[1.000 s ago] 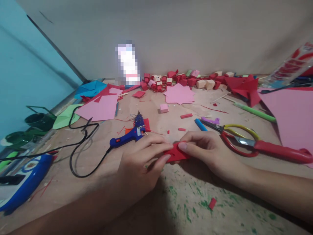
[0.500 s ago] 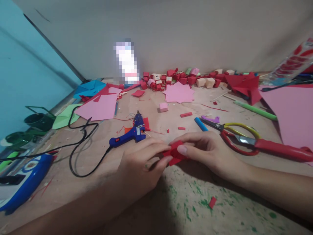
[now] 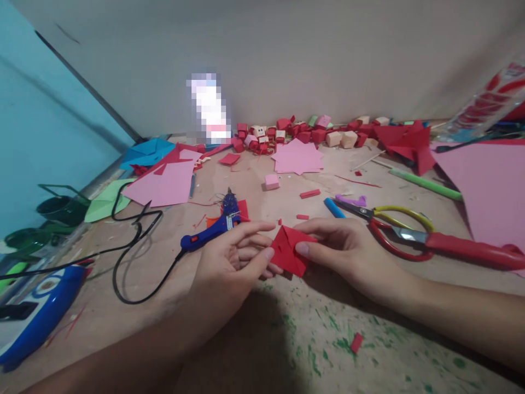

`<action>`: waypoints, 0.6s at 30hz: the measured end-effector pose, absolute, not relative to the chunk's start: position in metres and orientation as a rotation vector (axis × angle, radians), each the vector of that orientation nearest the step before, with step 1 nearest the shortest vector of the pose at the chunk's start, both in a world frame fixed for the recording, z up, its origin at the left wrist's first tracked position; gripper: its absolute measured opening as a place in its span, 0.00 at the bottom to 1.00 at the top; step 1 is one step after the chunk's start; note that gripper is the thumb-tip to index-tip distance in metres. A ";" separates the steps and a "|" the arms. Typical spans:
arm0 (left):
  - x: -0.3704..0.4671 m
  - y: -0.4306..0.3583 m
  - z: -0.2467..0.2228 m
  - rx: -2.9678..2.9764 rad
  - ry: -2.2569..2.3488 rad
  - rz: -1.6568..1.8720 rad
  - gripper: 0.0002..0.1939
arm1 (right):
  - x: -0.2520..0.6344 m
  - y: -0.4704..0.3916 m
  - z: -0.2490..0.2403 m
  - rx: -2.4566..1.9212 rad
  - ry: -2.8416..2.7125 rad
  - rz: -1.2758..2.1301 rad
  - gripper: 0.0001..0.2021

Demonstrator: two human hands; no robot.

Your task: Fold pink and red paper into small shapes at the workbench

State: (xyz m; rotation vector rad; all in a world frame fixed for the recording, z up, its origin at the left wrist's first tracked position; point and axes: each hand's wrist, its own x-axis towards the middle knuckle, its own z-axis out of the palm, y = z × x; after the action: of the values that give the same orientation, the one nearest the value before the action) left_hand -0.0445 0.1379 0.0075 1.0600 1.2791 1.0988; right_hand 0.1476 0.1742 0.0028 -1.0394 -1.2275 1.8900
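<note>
A small folded piece of red paper is between my two hands, its creased face turned up toward me. My right hand pinches its right side, thumb on top and fingers behind. At the left corner, my left hand holds the paper lightly with the thumb tip and lower fingertips, while its index finger stretches out above. Just beyond my left hand lies a blue hot glue gun. Scissors with yellow and red handles rest beyond my right hand. Small red paper strips lie past the held piece.
A phone with a blurred screen leans against the back wall. Folded paper cubes line that wall. Pink paper sheets lie left, with another pink sheet right. The glue gun's black cable loops across the left side.
The red paper, earlier mostly covered by my fingers, now shows a wider, flatter face. My left hand's fingers have loosened and spread, and the hand has shifted slightly left.
</note>
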 end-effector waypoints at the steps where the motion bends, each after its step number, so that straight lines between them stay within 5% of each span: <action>1: -0.044 0.139 0.008 1.043 1.264 1.085 0.16 | 0.148 0.175 0.003 -1.034 -1.218 1.875 0.14; 7: -0.046 0.139 0.009 1.053 1.217 1.054 0.18 | 0.148 0.176 0.008 -1.057 -1.354 1.793 0.10; 18: -0.044 0.137 0.006 1.111 1.350 1.073 0.03 | 0.149 0.178 0.013 -1.115 -1.676 1.571 0.11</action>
State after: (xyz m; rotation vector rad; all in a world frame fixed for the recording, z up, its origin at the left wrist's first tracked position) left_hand -0.0439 0.1373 0.0062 1.1112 1.3495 1.0729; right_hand 0.1489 0.1778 0.0132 -1.1146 -1.6759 1.5712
